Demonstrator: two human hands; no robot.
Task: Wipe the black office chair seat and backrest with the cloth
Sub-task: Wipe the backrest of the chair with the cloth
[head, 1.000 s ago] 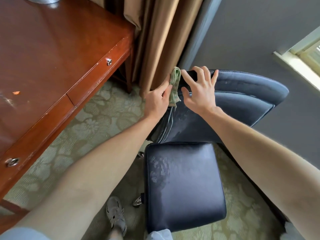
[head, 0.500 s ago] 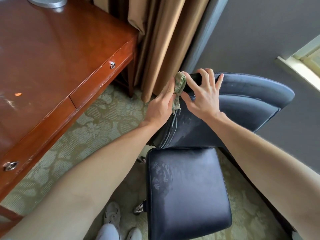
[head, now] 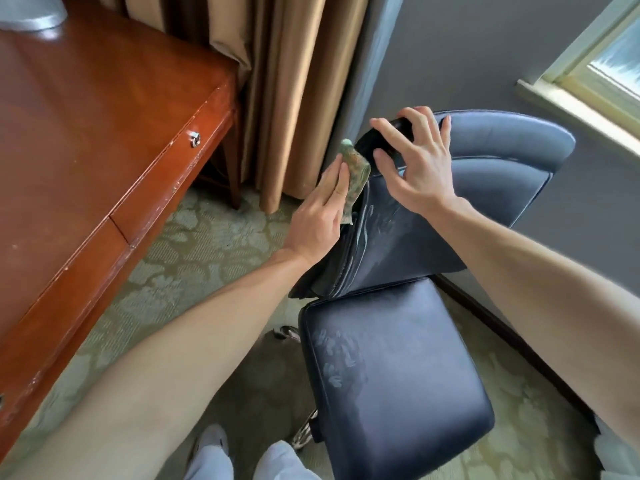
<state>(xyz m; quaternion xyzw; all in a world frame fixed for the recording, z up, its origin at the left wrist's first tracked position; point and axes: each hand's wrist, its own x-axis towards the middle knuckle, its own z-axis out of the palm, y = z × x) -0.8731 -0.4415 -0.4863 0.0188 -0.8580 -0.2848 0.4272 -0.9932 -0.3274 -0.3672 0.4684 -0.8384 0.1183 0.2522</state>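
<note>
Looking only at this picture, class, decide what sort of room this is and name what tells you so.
Probably a hotel room or a home study: a polished wooden desk with drawers, a padded black office chair, and long tan curtains near a window.

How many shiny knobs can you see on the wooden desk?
2. One knob is on the desk's front edge near the curtain. A second knob peeks in at the picture's left edge. More may be out of view.
</note>
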